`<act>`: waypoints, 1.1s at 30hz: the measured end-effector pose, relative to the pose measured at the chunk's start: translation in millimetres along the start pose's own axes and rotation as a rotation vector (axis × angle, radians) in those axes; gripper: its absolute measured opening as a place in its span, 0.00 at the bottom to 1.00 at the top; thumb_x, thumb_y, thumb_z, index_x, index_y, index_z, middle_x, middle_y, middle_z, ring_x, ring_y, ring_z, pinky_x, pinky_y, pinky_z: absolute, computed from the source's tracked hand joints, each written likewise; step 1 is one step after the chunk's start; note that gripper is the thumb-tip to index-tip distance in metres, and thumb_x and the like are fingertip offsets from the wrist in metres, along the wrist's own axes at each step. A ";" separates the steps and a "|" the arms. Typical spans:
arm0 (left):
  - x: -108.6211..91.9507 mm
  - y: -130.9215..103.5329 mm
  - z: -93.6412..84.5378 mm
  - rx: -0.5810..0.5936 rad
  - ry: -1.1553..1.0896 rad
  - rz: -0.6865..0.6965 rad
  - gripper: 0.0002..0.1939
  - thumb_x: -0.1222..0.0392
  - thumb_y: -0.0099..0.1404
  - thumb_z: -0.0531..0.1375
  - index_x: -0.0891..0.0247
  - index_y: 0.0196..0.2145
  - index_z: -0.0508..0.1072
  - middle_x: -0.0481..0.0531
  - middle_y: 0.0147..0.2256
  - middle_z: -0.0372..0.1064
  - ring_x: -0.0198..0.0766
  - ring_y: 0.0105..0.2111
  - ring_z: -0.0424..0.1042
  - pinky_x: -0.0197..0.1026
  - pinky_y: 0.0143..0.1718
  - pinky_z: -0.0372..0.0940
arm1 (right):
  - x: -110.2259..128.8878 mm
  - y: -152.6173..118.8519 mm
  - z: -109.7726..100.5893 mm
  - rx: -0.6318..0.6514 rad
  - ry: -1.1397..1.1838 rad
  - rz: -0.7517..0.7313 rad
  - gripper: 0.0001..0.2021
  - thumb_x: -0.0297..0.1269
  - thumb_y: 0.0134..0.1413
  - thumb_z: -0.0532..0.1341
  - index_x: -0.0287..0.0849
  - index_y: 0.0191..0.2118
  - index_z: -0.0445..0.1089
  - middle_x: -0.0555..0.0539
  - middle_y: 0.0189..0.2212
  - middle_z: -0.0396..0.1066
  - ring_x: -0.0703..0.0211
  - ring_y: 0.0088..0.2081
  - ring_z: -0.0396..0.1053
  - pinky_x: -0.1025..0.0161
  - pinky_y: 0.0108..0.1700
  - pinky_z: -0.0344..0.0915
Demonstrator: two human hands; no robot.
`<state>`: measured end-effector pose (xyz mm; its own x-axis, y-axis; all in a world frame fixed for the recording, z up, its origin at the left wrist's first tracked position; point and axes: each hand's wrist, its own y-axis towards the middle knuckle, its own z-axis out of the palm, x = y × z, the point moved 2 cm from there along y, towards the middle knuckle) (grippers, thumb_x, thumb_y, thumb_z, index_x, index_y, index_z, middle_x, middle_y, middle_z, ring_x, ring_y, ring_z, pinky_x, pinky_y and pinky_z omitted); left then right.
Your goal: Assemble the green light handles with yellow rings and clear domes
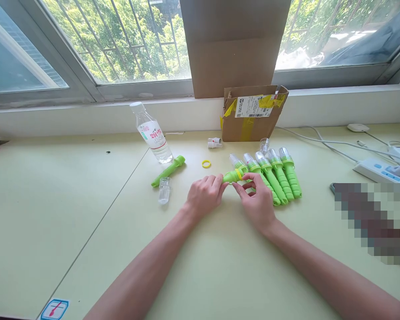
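My left hand [205,193] is closed around a green handle [231,176] that points to the right. At its threaded end is a yellow ring [239,174], which the fingers of my right hand [256,195] pinch. Just beyond and right of my hands lie several green sticks with clear caps [290,173], side by side. To the left, a green handle without a cap [168,171] rests near a clear cap [164,191]. Another yellow ring [206,164] lies flat on the table, with small white parts [214,142] behind it.
A water bottle [152,133] stands at the back left. Near the window sill are an open cardboard box [248,116] and a loose clear cap [264,145]. On the right, a power strip [380,170] with cables lies beside a pixelated area.
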<state>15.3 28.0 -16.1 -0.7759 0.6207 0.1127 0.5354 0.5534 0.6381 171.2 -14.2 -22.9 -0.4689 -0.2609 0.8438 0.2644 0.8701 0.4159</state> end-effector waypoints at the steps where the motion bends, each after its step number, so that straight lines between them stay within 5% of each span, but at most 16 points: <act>1: 1.5 0.3 -0.8 0.011 -0.016 -0.012 0.13 0.59 0.70 0.48 0.64 0.34 0.70 0.50 0.24 0.69 0.35 0.22 0.67 0.39 0.21 0.50 | -0.8 -0.4 0.5 0.014 0.002 0.001 0.14 0.50 0.54 0.60 0.44 0.37 0.64 0.47 0.34 0.69 0.61 0.26 0.68 0.64 0.22 0.65; 4: 5.1 0.9 -3.0 0.060 -0.077 -0.038 0.16 0.61 0.71 0.46 0.63 0.30 0.69 0.50 0.24 0.69 0.33 0.22 0.66 0.38 0.21 0.48 | -2.2 -1.7 1.4 0.031 0.019 -0.002 0.14 0.50 0.55 0.60 0.44 0.36 0.64 0.47 0.33 0.68 0.61 0.26 0.67 0.64 0.22 0.65; 10: 2.1 -0.1 -3.0 0.072 -0.167 -0.009 0.11 0.54 0.67 0.53 0.63 0.43 0.65 0.51 0.31 0.71 0.35 0.26 0.68 0.36 0.20 0.50 | -2.7 -1.5 -0.6 -0.005 0.053 0.044 0.13 0.48 0.54 0.61 0.44 0.38 0.65 0.48 0.33 0.68 0.62 0.26 0.66 0.65 0.22 0.64; 15: 2.2 -1.5 1.0 0.015 -0.145 -0.027 0.07 0.57 0.68 0.52 0.62 0.36 0.65 0.50 0.31 0.69 0.32 0.24 0.67 0.36 0.19 0.47 | -2.5 0.0 -1.5 0.004 0.066 0.068 0.13 0.47 0.53 0.62 0.44 0.38 0.65 0.48 0.33 0.69 0.62 0.25 0.67 0.65 0.22 0.64; 23: 4.2 0.1 -1.5 -0.050 -0.123 -0.041 0.08 0.57 0.69 0.52 0.63 0.37 0.67 0.51 0.31 0.73 0.34 0.28 0.70 0.36 0.27 0.57 | 1.4 -0.3 -0.9 0.087 0.108 0.022 0.12 0.39 0.53 0.60 0.46 0.44 0.63 0.46 0.38 0.68 0.57 0.33 0.69 0.65 0.23 0.68; 33: 0.1 -0.5 -2.0 0.055 -0.196 -0.049 0.10 0.55 0.69 0.51 0.64 0.38 0.67 0.51 0.28 0.72 0.35 0.25 0.70 0.37 0.24 0.55 | 1.6 -0.5 -0.8 0.027 0.054 -0.019 0.07 0.37 0.55 0.59 0.46 0.40 0.62 0.47 0.38 0.65 0.58 0.35 0.69 0.65 0.23 0.67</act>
<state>14.3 26.7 -14.9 -0.7244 0.6858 -0.0710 0.5204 0.6114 0.5961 171.0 -15.3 -21.4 -0.4277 -0.2988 0.8531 0.2325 0.8757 0.4232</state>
